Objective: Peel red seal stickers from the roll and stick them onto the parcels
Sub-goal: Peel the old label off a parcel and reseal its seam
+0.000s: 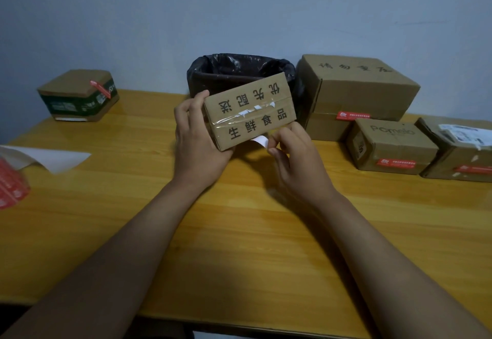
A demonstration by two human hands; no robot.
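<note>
The desk (239, 232) is yellow wood and runs against a pale wall. At its right far corner stands a stack of large boxes (356, 83), with two smaller parcels (391, 146) in front, each with a red seal on its near face. A bin (239, 72) lined with black plastic sits at the middle of the far edge. A green box (77, 96) sits at the far left corner. The sticker roll (12, 184) lies at the left edge beside white backing paper (58, 157). Above the desk's middle, the left hand (197, 138) grips the parcel (250, 112) by its left end, fingers curled round it; its long axis runs left to right, rising toward the right, printed face toward the camera. The right hand (290, 146) pinches a white strip (259, 140) at the parcel's lower edge.
</note>
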